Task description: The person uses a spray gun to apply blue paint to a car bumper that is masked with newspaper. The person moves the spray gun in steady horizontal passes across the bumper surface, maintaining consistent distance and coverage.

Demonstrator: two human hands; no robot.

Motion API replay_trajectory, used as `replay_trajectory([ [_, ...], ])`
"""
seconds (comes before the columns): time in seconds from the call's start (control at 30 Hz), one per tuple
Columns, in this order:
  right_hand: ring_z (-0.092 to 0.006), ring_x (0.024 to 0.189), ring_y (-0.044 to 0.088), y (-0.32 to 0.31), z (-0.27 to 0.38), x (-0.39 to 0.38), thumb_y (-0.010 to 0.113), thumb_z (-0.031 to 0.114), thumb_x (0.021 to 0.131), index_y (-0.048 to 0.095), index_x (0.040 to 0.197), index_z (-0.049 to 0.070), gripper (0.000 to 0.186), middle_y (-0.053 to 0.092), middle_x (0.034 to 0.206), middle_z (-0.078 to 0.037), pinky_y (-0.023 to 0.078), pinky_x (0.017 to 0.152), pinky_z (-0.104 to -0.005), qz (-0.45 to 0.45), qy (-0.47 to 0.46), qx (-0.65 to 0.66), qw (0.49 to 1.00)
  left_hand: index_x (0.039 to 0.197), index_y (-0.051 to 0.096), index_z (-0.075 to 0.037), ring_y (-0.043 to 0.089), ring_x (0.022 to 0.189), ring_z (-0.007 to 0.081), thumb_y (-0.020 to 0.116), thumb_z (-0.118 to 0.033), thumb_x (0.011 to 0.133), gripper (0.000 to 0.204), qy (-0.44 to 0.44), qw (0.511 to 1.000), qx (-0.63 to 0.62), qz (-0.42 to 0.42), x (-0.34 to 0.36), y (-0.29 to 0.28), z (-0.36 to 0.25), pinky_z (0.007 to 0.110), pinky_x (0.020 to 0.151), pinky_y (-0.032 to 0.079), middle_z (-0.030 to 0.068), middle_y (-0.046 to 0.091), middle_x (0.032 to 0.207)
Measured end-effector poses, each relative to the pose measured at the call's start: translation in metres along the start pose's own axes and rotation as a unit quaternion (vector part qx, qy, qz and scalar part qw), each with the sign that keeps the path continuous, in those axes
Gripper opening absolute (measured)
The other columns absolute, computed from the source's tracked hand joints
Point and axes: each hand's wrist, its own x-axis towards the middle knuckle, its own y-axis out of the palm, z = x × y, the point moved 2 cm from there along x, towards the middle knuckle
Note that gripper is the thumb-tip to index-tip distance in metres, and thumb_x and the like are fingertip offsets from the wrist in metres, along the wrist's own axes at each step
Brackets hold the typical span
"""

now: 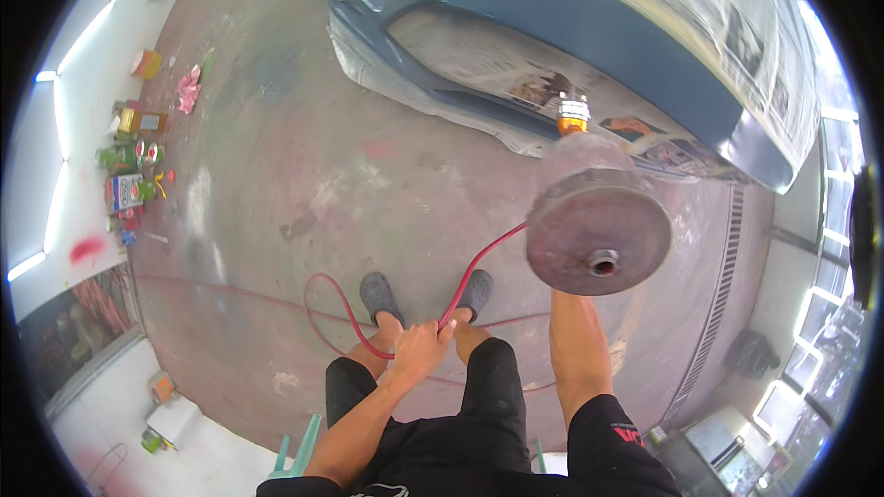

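The left hand [421, 342] grips the red air hose [470, 271], whose slack loops on the floor by the grey clogs [379, 294] and could trip, while the right hand, hidden behind the raised spray gun cup [599, 225], cannot be judged, and overspray might stray past the newspaper masking [516, 74] onto the blue car [589, 28].

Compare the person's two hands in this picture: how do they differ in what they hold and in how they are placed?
The left hand is closed round a thin red hose and sits low, in front of the thighs. The right hand is hidden behind the spray gun's round, paint-crusted cup, and its forearm is raised towards the paper-masked blue car. Both arms are bare, and the hose runs up towards that tool.
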Motion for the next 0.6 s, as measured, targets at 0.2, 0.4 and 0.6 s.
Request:
replay_trajectory([
  [0.2, -0.0240, 0.074, 0.062, 0.099, 0.037, 0.012, 0.066, 0.018, 0.105, 0.064, 0.102, 0.002, 0.016, 0.064, 0.083, -0.008, 0.049, 0.068, -0.0360, 0.121, -0.072, 0.005, 0.990, 0.090, 0.076, 0.002, 0.075, 0.087, 0.0527, 0.055, -0.054, 0.109, 0.063, -0.026, 0.997, -0.069, -0.018, -0.004, -0.007, 0.028, 0.062, 0.082, 0.058, 0.0315, 0.075, 0.085],
  [0.4, -0.0342, 0.080, 0.067, 0.176, 0.023, 0.016, 0.071, 0.006, 0.095, 0.067, 0.108, 0.001, 0.015, 0.068, 0.087, -0.015, 0.053, 0.074, -0.0390, 0.181, -0.084, 0.027, 0.979, 0.090, 0.075, 0.004, 0.074, 0.089, 0.0524, 0.055, -0.055, 0.109, 0.064, -0.031, 0.991, -0.128, 0.005, 0.002, -0.010, 0.035, 0.061, 0.084, 0.056, 0.0312, 0.075, 0.088],
  [0.6, -0.0402, 0.086, 0.072, 0.179, 0.049, -0.001, 0.080, 0.004, 0.085, 0.070, 0.121, 0.000, 0.037, 0.073, 0.099, -0.022, 0.057, 0.076, -0.0447, 0.252, -0.205, -0.034, 0.945, 0.093, 0.075, 0.001, 0.075, 0.082, 0.0505, 0.058, -0.051, 0.108, 0.057, 0.003, 0.994, -0.111, -0.007, -0.014, 0.003, 0.065, 0.061, 0.078, 0.058, 0.0270, 0.076, 0.082],
])
